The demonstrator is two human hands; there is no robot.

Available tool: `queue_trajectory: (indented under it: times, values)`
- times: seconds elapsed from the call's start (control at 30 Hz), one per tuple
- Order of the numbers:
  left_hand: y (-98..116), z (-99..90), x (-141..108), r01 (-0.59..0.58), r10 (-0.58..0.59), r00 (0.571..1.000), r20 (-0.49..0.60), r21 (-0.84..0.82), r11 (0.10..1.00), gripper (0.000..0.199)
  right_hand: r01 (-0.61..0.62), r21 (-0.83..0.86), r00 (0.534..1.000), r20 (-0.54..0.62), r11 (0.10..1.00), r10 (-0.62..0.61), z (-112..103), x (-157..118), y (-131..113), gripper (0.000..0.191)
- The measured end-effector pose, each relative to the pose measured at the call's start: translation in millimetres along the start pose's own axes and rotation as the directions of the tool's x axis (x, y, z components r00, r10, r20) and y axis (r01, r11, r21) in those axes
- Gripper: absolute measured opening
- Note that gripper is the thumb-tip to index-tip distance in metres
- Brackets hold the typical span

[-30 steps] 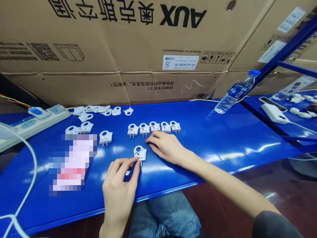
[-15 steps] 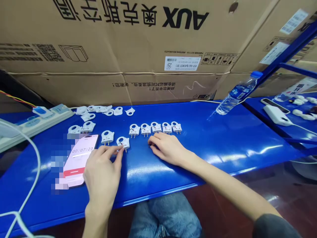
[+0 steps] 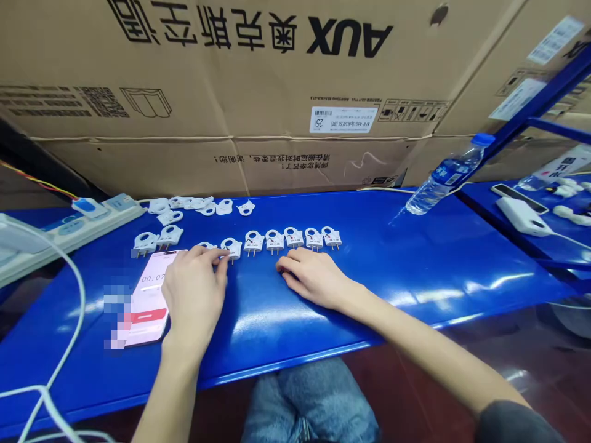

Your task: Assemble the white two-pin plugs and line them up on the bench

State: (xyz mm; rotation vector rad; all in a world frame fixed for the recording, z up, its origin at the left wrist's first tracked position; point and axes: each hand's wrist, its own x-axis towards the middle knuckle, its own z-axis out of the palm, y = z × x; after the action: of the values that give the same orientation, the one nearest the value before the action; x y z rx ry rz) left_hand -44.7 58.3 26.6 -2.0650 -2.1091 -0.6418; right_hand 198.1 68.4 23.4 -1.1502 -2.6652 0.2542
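Note:
My left hand (image 3: pixel 196 292) pinches a white plug (image 3: pixel 231 248) with a ring-shaped handle between thumb and fingertips. The plug lies on the blue table at the left end of a row, its prongs toward me. Partly hidden behind the left fingers is another plug (image 3: pixel 207 245). My right hand (image 3: pixel 309 275) rests on the table just below the row, with curled fingers drawn together; what they hold, if anything, cannot be made out. Above it, several similar plugs stand side by side, among them a ring-handled plug (image 3: pixel 293 237) nearest the right knuckles.
A phone (image 3: pixel 148 301) showing a timer lies left of my left hand. Loose white plug covers (image 3: pixel 224 207) lie farther back, near a power strip (image 3: pixel 71 234). A water bottle (image 3: pixel 446 175) leans at the right. Behind the table stands a large cardboard box (image 3: pixel 277 92).
My left hand has pushed its plug away from me, up beside the row. The right hand has barely moved. The view has shifted slightly.

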Motion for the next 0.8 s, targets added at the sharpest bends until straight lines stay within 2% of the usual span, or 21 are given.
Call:
queue_trajectory:
  times: [0.1, 0.33, 0.7, 0.8]
  values:
    - [-0.3, 0.5, 3.8, -0.008, 0.008, 1.000, 0.000, 0.017, 1.000, 0.037, 0.000, 0.005, 1.000, -0.005, 1.000, 0.000, -0.4, 0.2, -0.5, 0.017]
    - [2.8, -4.0, 7.7, 0.018, -0.023, 0.996, 0.088, 0.063, 0.998, 0.039, 0.002, 0.041, 1.000, -0.012, 0.999, -0.001, -2.4, 0.1, -2.0, 0.015]
    - [1.2, -0.7, 3.4, 0.024, -0.026, 0.997, 0.076, 0.025, 0.999, 0.040, 0.021, 0.036, 0.999, -0.032, 0.999, -0.020, -0.6, -0.4, -0.9, 0.016]
    - [-0.8, -3.4, -3.3, 0.071, -0.071, 0.997, 0.025, -0.004, 0.997, 0.042, 0.014, 0.041, 0.999, -0.029, 0.999, -0.013, -0.1, 0.2, -0.3, 0.016]
